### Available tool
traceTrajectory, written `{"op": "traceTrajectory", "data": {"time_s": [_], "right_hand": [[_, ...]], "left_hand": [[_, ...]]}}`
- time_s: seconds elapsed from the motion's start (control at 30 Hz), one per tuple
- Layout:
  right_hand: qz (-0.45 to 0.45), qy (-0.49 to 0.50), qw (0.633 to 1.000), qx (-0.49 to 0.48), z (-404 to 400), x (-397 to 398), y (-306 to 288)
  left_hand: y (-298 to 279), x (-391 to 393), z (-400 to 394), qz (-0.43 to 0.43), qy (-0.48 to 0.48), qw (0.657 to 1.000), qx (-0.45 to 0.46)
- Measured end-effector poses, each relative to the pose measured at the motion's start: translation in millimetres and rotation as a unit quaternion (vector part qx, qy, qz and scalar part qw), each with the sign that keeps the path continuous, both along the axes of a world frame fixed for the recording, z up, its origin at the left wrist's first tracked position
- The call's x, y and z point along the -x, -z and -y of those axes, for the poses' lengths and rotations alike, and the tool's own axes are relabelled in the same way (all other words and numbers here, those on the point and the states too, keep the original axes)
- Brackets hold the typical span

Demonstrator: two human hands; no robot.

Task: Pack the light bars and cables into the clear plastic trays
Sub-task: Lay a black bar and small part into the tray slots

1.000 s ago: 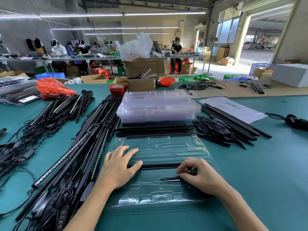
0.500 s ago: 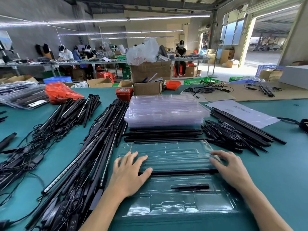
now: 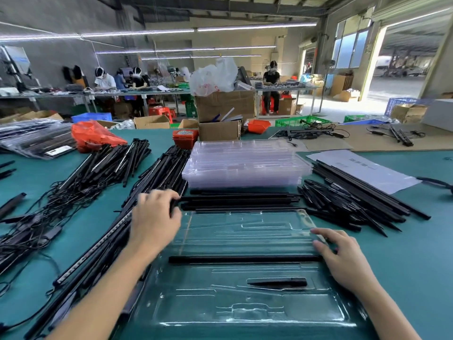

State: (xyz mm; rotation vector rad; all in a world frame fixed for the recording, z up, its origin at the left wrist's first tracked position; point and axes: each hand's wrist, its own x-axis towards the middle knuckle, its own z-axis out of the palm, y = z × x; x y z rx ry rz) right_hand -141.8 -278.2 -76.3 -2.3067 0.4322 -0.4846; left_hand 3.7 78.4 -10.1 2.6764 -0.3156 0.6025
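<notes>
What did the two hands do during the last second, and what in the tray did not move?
The left hand left the clear tray and reached up to the black bars beyond it, fingers curling at their left ends. The right hand released the short black piece and moved to the tray's right edge. The long bar and short piece stayed seated.

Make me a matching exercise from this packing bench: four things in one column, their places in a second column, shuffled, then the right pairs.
Things
1. long black bar
2. stack of clear trays
3. right hand
4. red box

Places
A. at the open tray's right edge
B. lying across the middle of the open tray
C. at the far edge of the table, left of the tray stack
D. behind the row of black bars, beyond the open tray

Pairs: 1-B, 2-D, 3-A, 4-C
</notes>
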Motion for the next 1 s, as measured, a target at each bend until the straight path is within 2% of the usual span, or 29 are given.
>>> {"op": "traceTrajectory", "data": {"time_s": [0.07,0.13,0.17,0.23,0.33,0.5,0.57,0.63,0.7,0.77,0.87,1.0], "right_hand": [[-0.007,0.004,1.000,0.003,-1.0,-0.9,-0.7],[-0.021,0.008,1.000,0.021,-3.4,-1.9,-1.6],[-0.031,0.009,0.999,0.031,-5.0,-1.7,-1.9],[-0.041,0.010,0.998,0.036,-7.2,-0.9,-3.6],[-0.042,0.008,0.999,0.028,-8.0,0.1,-6.5],[-0.033,0.009,0.999,0.021,-9.3,1.1,-5.9],[-0.028,0.010,0.999,0.019,-9.0,1.0,-5.6],[-0.027,0.009,0.999,0.021,-9.2,0.8,-5.9],[-0.026,0.007,0.999,0.025,-9.6,1.5,-6.1],[-0.021,0.005,1.000,0.021,-9.2,2.5,-6.4],[-0.016,0.006,1.000,0.018,-9.3,3.4,-6.6],[-0.020,0.007,1.000,0.014,-9.7,2.3,-7.3]], "left_hand": [[-10.4,-19.6,-13.8,-0.086,-0.092,0.991,-0.048],[-10.2,-32.5,-25.2,-0.197,-0.133,0.969,-0.066],[-5.9,-36.4,-29.8,-0.219,-0.138,0.962,-0.082],[3.6,-39.8,-37.0,-0.199,-0.137,0.964,-0.106],[12.4,-36.7,-41.7,-0.127,-0.130,0.976,-0.119],[16.2,-31.6,-39.6,-0.013,-0.115,0.975,-0.189],[15.4,-28.7,-35.1,-0.013,-0.126,0.968,-0.218],[17.2,-29.2,-30.6,-0.056,-0.151,0.956,-0.243],[17.2,-32.8,-27.9,-0.099,-0.159,0.961,-0.202],[13.6,-35.5,-28.8,-0.114,-0.154,0.974,-0.118],[5.8,-31.1,-34.0,-0.084,-0.135,0.987,-0.034],[-10.8,-22.3,-43.3,-0.064,-0.113,0.991,0.027]]}}
